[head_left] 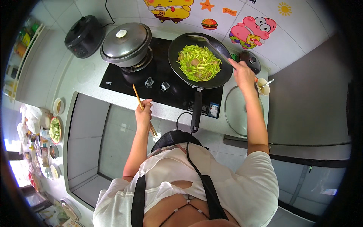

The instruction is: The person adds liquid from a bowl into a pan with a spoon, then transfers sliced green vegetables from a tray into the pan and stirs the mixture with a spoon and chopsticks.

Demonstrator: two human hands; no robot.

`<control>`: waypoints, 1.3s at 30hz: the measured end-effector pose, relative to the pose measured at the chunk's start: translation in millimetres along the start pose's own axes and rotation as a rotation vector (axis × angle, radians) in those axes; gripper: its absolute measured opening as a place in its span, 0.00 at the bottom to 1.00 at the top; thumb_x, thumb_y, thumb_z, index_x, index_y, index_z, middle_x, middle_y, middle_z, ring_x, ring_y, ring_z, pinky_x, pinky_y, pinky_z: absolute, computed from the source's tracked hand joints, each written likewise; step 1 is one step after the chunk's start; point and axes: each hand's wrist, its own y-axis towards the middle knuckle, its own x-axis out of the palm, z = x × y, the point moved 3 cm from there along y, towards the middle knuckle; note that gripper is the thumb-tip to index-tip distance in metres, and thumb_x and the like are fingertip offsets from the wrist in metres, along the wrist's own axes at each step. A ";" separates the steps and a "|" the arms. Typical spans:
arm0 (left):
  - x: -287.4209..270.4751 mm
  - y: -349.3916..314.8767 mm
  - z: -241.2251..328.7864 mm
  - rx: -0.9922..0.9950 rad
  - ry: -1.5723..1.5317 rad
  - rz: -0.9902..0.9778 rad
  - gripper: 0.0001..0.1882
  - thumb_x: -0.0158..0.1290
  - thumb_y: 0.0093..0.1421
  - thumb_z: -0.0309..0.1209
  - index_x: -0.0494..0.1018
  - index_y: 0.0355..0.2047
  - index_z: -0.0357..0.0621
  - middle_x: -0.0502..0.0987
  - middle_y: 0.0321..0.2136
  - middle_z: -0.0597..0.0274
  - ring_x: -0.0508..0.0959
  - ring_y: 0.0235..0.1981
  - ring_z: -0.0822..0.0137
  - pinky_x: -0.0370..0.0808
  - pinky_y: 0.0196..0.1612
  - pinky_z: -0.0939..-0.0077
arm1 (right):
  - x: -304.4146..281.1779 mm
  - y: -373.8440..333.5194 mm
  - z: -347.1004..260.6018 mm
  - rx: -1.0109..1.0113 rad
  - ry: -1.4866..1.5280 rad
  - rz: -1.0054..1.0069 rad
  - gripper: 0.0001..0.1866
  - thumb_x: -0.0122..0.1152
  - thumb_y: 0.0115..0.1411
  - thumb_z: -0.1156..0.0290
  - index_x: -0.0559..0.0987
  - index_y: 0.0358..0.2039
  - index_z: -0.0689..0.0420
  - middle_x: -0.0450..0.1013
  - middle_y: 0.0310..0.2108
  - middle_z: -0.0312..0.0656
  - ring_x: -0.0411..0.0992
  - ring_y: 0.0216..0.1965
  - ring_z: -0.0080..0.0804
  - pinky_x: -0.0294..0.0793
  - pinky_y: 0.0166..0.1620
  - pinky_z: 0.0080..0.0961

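Observation:
In my left hand (143,115), closed fingers grip a pair of wooden chopsticks (136,93), held off the stove near the counter's front edge. My right hand (243,75) is wrapped round the handle of a spatula (216,49). Its far end rests by the back wall of a black frying pan (177,68), apart from most of the food. Thin green vegetable stems (202,64) lie heaped in the pan with brownish pieces among them. The pan sits on the right side of the black stove (166,99), its handle pointing toward me.
A lidded steel pot (123,43) stands on the left burner, beside a black rice cooker (84,36). At right are a glass lid (235,109), a dark lid (247,58) and a bowl (264,89) with a spoon. Several dishes, including a plate of green slices (55,129), line the left counter.

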 end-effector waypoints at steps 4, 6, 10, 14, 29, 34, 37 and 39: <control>3.4 -1.4 1.1 0.005 0.010 0.002 0.09 0.44 0.55 0.24 0.69 0.36 0.40 0.67 0.25 0.69 0.57 0.13 0.83 0.52 0.13 0.90 | 25.9 -12.3 -25.1 -0.087 -0.060 0.087 0.24 0.49 0.46 0.79 0.73 0.42 0.38 0.65 0.27 0.37 0.68 0.31 0.35 0.70 0.31 0.31; 4.3 -1.7 2.0 0.009 0.013 -0.001 0.09 0.43 0.55 0.24 0.69 0.36 0.40 0.67 0.25 0.69 0.57 0.13 0.83 0.52 0.13 0.90 | 32.3 -24.1 -31.5 -0.157 -0.149 0.037 0.23 0.49 0.47 0.78 0.72 0.44 0.42 0.66 0.30 0.36 0.68 0.29 0.35 0.72 0.30 0.29; 4.1 -0.5 -1.5 0.011 0.000 -0.012 0.09 0.43 0.55 0.24 0.69 0.36 0.40 0.67 0.25 0.69 0.57 0.13 0.83 0.52 0.13 0.90 | 31.3 -44.2 -24.0 -0.149 -0.222 -0.084 0.25 0.48 0.48 0.77 0.68 0.48 0.42 0.66 0.29 0.36 0.69 0.25 0.35 0.72 0.26 0.29; 4.4 -1.9 -0.1 0.010 -0.001 -0.009 0.09 0.44 0.55 0.24 0.69 0.36 0.40 0.67 0.25 0.69 0.58 0.13 0.83 0.52 0.13 0.90 | 27.0 -38.4 -18.0 -0.071 -0.240 -0.052 0.26 0.47 0.48 0.77 0.67 0.49 0.41 0.66 0.28 0.37 0.70 0.23 0.36 0.72 0.26 0.30; 4.3 -2.0 -0.7 0.023 0.010 -0.024 0.08 0.44 0.56 0.26 0.70 0.36 0.40 0.67 0.25 0.68 0.58 0.12 0.83 0.52 0.12 0.90 | 27.6 -105.6 -9.9 0.446 0.220 -0.148 0.25 0.49 0.52 0.74 0.64 0.53 0.46 0.70 0.33 0.49 0.69 0.34 0.46 0.68 0.36 0.38; 7.4 -3.7 2.6 0.012 0.007 -0.042 0.08 0.44 0.56 0.25 0.70 0.35 0.41 0.67 0.23 0.70 0.58 0.13 0.84 0.53 0.13 0.90 | 40.1 -133.2 -31.9 0.507 0.511 -0.114 0.25 0.48 0.53 0.73 0.63 0.53 0.48 0.71 0.36 0.52 0.69 0.37 0.49 0.68 0.40 0.36; 6.1 -2.2 2.5 0.018 0.014 -0.053 0.08 0.45 0.55 0.26 0.70 0.36 0.40 0.67 0.24 0.69 0.58 0.12 0.83 0.52 0.12 0.90 | 32.6 -124.0 -25.6 0.545 0.497 -0.156 0.25 0.49 0.52 0.73 0.64 0.53 0.48 0.70 0.37 0.53 0.69 0.38 0.49 0.68 0.40 0.36; 5.2 -1.7 2.0 0.024 0.009 -0.057 0.08 0.45 0.55 0.26 0.70 0.36 0.40 0.67 0.23 0.69 0.58 0.12 0.83 0.52 0.12 0.89 | 27.5 -114.3 -22.3 0.485 0.354 -0.149 0.25 0.49 0.52 0.73 0.64 0.53 0.48 0.70 0.35 0.53 0.69 0.36 0.49 0.68 0.39 0.38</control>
